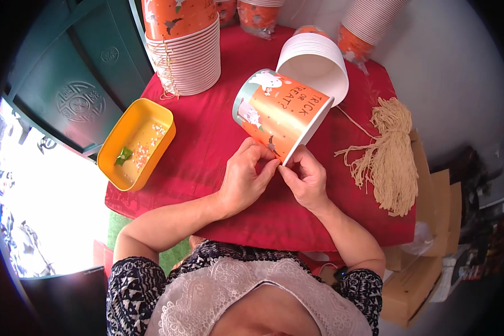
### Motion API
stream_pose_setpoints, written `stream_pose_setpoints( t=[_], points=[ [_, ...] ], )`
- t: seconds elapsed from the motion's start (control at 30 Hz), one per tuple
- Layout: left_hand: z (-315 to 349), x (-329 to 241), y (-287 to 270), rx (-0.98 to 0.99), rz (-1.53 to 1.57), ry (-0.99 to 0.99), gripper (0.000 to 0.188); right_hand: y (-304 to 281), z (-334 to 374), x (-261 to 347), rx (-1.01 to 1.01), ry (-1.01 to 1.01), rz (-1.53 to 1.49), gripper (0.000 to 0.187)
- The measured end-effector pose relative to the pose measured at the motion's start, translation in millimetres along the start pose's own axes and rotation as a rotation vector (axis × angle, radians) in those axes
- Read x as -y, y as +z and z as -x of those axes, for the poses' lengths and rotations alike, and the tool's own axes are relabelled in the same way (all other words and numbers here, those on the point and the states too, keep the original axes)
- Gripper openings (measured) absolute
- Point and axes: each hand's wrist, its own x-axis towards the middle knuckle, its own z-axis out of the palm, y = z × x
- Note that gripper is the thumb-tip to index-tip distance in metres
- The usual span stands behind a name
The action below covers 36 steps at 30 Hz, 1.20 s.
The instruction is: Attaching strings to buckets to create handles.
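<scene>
An orange paper bucket [285, 112] with ghost pictures and a white rim lies tipped on its side in front of me. My left hand [246, 176] is closed at the near end of its rim, thumb and forefinger pinching there. Right beside it, my right hand [306, 178] pinches the same spot from the other side, the fingertips of both hands almost meeting. Any thin cord between the fingertips is too small to make out. Behind the bucket lies a nested stack of white-lined paper buckets [317, 64], its open mouth toward me.
A bundle of beige strings [395, 162] lies at the right edge of the red-covered table [201, 123]. At left sits a yellow tray [165, 143] with small beads and a green piece. A tall bucket stack [190, 64] stands behind it, strings hanging down. Cardboard boxes [411, 288] are at lower right.
</scene>
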Motion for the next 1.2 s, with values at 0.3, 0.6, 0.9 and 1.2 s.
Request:
stream_pose_setpoints(
  t=[0.3,0.6,0.9,1.2],
  points=[
    [0.7,3.0,0.8,0.01,-0.005,-0.004,0.015,1.7,-0.3,-1.8,-0.027,-0.027,0.027,0.014],
    [4.5,3.1,1.7,0.042,-0.009,-0.022,0.018,-1.3,-1.5,6.8,-0.005,-0.108,0.144,0.015],
    [1.4,1.7,0.9,0.02,-0.033,0.023,0.014,-1.4,-2.2,7.9,0.0,-0.144,0.197,0.016],
    [1.8,3.8,3.8,-0.021,-0.008,-0.007,0.013,0.8,-3.4,7.3,-0.01,-0.179,0.204,0.017]
  ],
)
